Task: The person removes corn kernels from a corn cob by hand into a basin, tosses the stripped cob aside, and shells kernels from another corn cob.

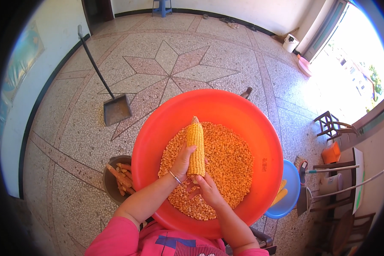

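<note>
An ear of yellow corn, still covered in kernels along the side I see, is held tip away from me over a large red plastic basin. My left hand wraps its left side, thumb lying along the kernels. At the near end, the thumb of my right hand presses against the ear, with the other fingers spread below it. Loose corn kernels cover the basin's bottom beneath both hands.
Left of the basin, a dark bucket holds bare cobs. A blue basin with corn ears stands right. A long-handled dustpan rests on the terrazzo floor. Farther right are a wooden stool, an orange container and a broom.
</note>
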`<state>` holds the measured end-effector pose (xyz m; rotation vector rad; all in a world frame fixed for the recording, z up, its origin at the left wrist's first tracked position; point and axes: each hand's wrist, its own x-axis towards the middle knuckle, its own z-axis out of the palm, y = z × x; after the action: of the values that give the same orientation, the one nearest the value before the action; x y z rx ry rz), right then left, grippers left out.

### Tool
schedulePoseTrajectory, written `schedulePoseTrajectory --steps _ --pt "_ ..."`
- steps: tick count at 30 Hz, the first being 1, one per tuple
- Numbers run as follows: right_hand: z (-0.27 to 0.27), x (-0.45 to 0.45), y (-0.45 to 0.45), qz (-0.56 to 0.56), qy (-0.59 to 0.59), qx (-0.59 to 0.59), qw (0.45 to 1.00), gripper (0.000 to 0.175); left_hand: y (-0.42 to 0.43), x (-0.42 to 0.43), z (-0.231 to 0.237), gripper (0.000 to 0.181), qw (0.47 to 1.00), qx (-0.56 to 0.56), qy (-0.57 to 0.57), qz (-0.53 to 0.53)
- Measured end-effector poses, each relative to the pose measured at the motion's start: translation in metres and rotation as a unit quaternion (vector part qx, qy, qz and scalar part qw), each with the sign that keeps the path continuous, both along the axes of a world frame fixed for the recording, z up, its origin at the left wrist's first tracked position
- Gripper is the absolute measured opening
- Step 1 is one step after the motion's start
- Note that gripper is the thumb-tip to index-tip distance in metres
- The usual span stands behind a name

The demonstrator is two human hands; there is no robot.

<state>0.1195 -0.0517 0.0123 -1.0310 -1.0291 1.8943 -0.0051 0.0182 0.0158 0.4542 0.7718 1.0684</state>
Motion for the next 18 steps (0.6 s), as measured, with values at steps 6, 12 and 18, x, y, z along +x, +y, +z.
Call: schedulePoseTrajectory --steps 6,12,18 --pt "0.001 0.001 0.001 0.017 0.0 -0.007 1.0 0.04 0.006 -0.01 -0.006 0.039 0.991 -0.051 -0.112 -0.051" --pt "-0.003 0.005 0.003 0.001 0.071 -0.084 0.994 0.037 0.003 -0.004 0.007 0.044 1.0 0.023 -0.018 0.011" --pt "-0.001 0.001 0.002 -0.012 0.021 -0.047 0.999 0.03 0.0 -0.003 0.013 0.038 0.998 0.054 -0.01 0.012"
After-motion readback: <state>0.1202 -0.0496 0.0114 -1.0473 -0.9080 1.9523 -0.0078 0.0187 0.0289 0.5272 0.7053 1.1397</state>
